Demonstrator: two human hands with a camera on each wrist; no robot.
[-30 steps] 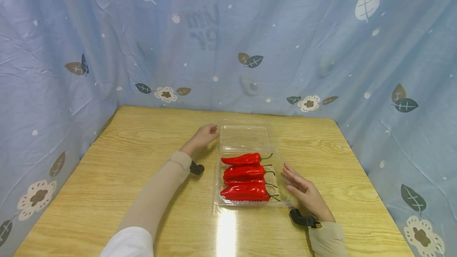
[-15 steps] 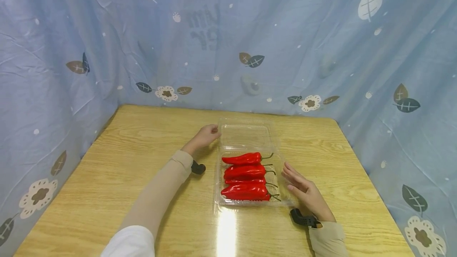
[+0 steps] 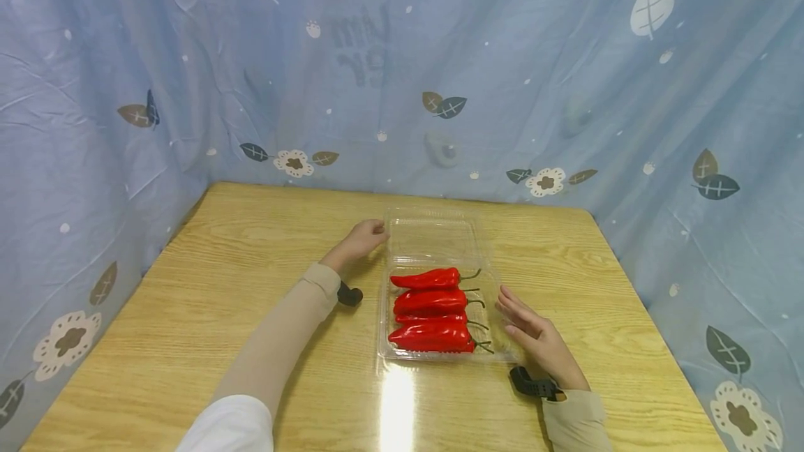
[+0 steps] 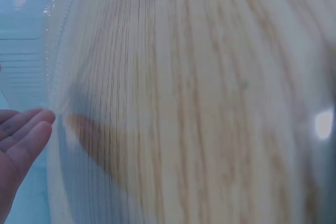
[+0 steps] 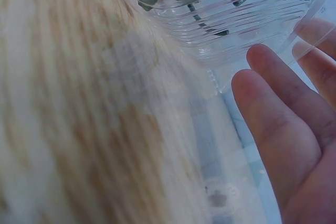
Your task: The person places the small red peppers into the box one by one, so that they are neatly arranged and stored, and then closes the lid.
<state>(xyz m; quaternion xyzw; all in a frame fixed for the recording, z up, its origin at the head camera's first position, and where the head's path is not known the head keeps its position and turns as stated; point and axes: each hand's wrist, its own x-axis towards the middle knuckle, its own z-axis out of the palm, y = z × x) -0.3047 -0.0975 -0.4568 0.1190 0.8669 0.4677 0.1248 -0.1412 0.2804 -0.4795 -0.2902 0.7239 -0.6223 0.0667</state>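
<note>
Several red peppers (image 3: 433,337) with green stems lie side by side in a clear plastic clamshell container (image 3: 402,358). Its transparent lid (image 3: 433,239) is folded back, away from the person. At the lid's left edge is my left hand (image 3: 359,239); in the left wrist view its fingertips (image 4: 46,116) sit close together right at that edge. My right hand (image 3: 540,344) is by the container's right side, fingers extended and slightly spread. The right wrist view shows its fingertips (image 5: 257,55) beside the ribbed wall, near the pepper stems (image 5: 207,24).
A wooden table (image 3: 251,250) bears the container and stands against a blue curtain (image 3: 389,89) printed with leaves and flowers. The curtain also runs along both sides. Black wrist cameras (image 3: 534,386) are strapped under the sleeves' cuffs. Light glares on the table's near side.
</note>
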